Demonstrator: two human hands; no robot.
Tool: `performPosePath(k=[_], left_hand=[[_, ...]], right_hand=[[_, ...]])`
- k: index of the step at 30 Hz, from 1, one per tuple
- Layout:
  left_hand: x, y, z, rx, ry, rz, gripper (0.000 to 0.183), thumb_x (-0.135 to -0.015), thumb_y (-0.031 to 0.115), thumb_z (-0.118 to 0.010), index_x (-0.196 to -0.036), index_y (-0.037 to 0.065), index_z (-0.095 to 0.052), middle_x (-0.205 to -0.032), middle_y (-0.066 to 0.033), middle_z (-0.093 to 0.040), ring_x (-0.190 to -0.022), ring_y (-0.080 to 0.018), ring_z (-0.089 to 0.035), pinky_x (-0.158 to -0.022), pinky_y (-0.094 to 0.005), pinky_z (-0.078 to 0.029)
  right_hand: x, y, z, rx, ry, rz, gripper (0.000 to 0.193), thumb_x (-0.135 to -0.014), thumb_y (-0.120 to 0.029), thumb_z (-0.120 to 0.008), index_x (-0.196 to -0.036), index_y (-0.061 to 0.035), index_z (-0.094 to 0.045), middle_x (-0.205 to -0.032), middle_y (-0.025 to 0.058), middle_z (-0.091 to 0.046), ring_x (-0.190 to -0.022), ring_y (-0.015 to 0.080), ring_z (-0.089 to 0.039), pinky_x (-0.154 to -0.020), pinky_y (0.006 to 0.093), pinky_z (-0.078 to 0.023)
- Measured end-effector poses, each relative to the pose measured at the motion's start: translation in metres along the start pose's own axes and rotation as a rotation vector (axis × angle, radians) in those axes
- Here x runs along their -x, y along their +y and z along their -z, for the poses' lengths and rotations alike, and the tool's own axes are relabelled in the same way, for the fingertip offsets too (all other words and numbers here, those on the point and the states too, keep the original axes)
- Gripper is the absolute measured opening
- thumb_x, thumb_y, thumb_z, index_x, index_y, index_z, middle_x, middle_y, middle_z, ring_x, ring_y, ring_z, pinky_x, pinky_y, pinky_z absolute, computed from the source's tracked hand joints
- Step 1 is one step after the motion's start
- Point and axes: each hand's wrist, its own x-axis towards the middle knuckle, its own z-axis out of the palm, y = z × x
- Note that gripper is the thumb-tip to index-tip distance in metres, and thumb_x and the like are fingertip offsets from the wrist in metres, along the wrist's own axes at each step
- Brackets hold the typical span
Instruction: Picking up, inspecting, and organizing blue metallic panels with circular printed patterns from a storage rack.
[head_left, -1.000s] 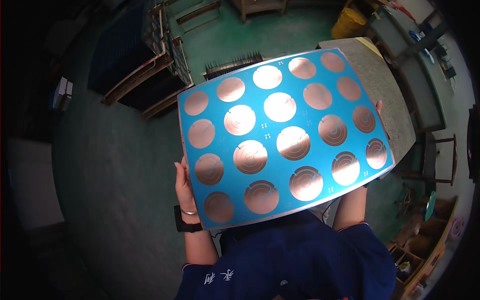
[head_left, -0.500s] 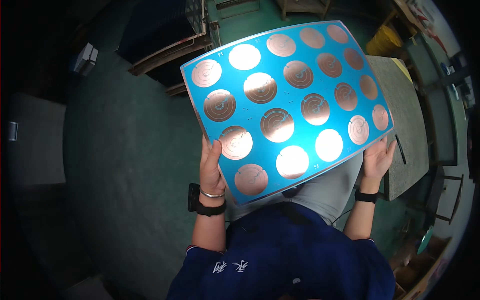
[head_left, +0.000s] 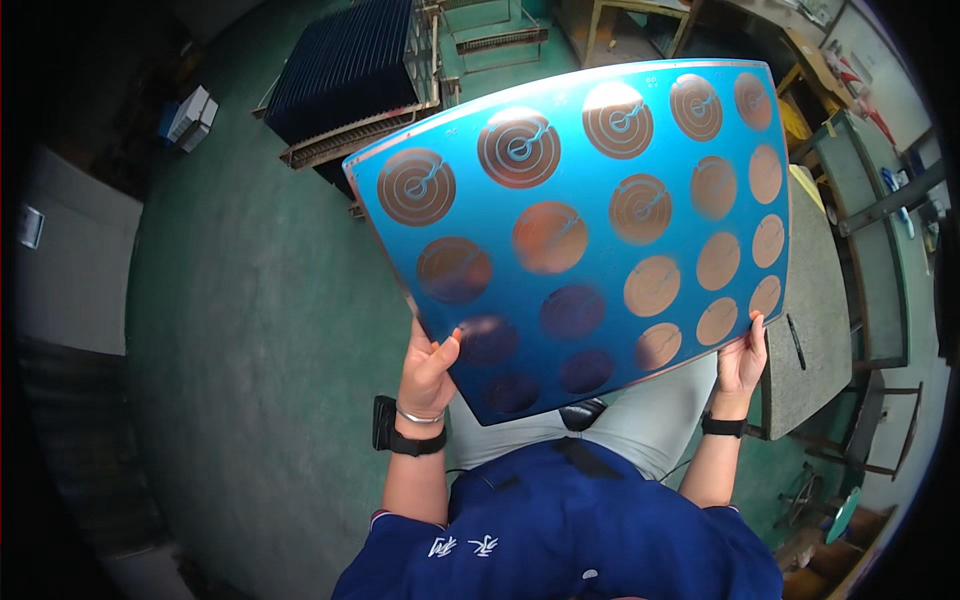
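Both my hands hold up a large thin circuit board panel (head_left: 590, 205), blue with rows of round copper discs, several of which show ring-shaped tracks. My left hand (head_left: 429, 375) grips its lower left edge, the thumb on the face and the other fingers behind it. At the lower right corner, my right hand (head_left: 741, 362) pinches the edge, its fingers partly hidden by the panel. The sheet is tilted, with its far edge raised and its right side turned away from me.
Behind the panel on the left stands a rack (head_left: 345, 75) of dark upright sheets. To the right is a grey-topped table (head_left: 815, 340) with a black pen (head_left: 796, 341) on it. A white box (head_left: 193, 118) sits on the green floor (head_left: 230, 330) at far left.
The panel has tilted up and turned slightly, so the bright glare on its discs has faded. My right hand has closed from a flat, supporting palm to a pinch at the corner.
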Motion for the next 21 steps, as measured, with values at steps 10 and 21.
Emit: performPosePath(k=[10, 21], left_hand=[[-0.003, -0.002, 0.014, 0.092, 0.041, -0.092, 0.055, -0.087, 0.005, -0.058, -0.137, 0.01, -0.034, -0.13, -0.0097, -0.048, -0.115, -0.0228, -0.052, -0.098, -0.0392, -0.043], [-0.002, 0.008, 0.028, 0.076, 0.219, -0.184, 0.032, -0.095, 0.021, -0.052, -0.125, 0.01, -0.046, -0.102, -0.0024, -0.059, -0.086, -0.0122, -0.057, -0.079, -0.03, -0.05]], right_hand=[[0.008, 0.006, -0.011, 0.033, -0.105, -0.023, 0.033, -0.096, -0.01, -0.046, -0.129, -0.0064, -0.044, -0.119, 0.0081, -0.059, -0.116, 0.0241, -0.053, -0.102, 0.0495, -0.039], [0.021, 0.009, -0.039, 0.221, -0.105, -0.12, 0.057, -0.079, 0.001, -0.065, -0.13, -0.0015, -0.04, -0.122, 0.0101, -0.053, -0.111, 0.0211, -0.053, -0.097, 0.0385, -0.043]])
